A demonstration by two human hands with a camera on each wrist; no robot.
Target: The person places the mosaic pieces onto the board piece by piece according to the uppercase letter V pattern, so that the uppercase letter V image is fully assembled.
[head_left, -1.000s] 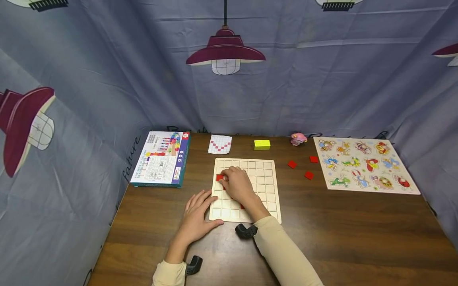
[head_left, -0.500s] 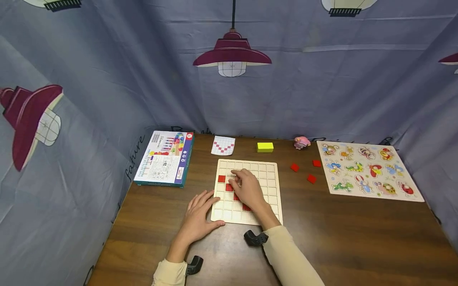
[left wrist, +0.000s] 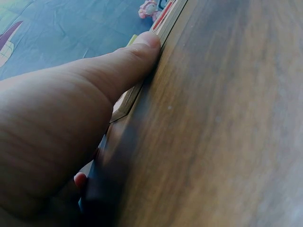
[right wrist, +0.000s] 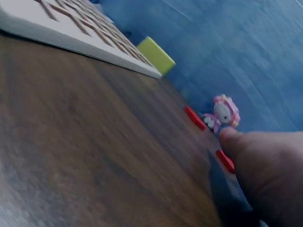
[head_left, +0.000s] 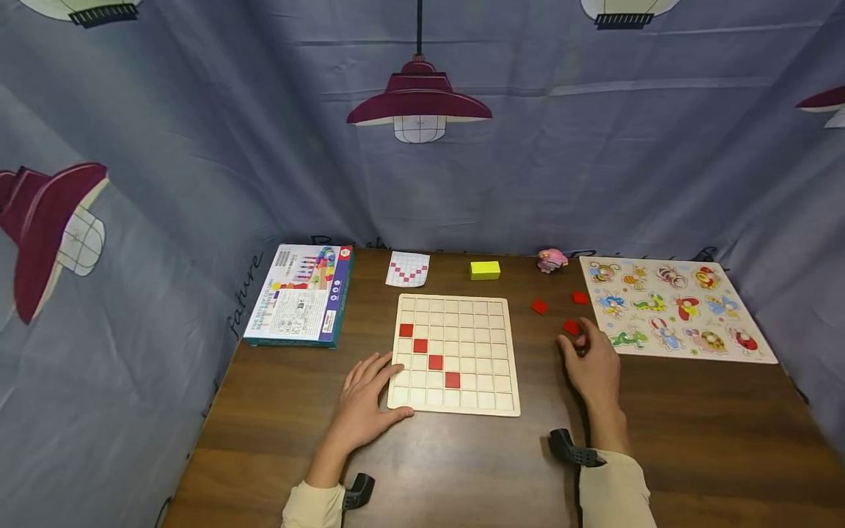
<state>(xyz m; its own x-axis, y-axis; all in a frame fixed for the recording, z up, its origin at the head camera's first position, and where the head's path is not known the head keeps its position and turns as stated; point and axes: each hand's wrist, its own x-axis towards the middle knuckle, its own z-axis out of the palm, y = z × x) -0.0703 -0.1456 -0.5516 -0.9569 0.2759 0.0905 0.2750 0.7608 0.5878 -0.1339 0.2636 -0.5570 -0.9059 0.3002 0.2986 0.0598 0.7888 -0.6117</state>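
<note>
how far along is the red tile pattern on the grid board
Four red tiles already sit in a diagonal on the grid board. The right hand reaches the nearest of three loose tiles; the left hand steadies the board. The pattern card shows more squares to fill.

Beige grid board (head_left: 491,352) w/ 4 red tiles (head_left: 429,353).

Staged recording booth: a brown wooden table (head_left: 462,469) is enclosed by blue-grey cloth printed with maroon lamps (head_left: 419,110); children's wooden animal peg puzzle (head_left: 673,304) is laid out.
</note>
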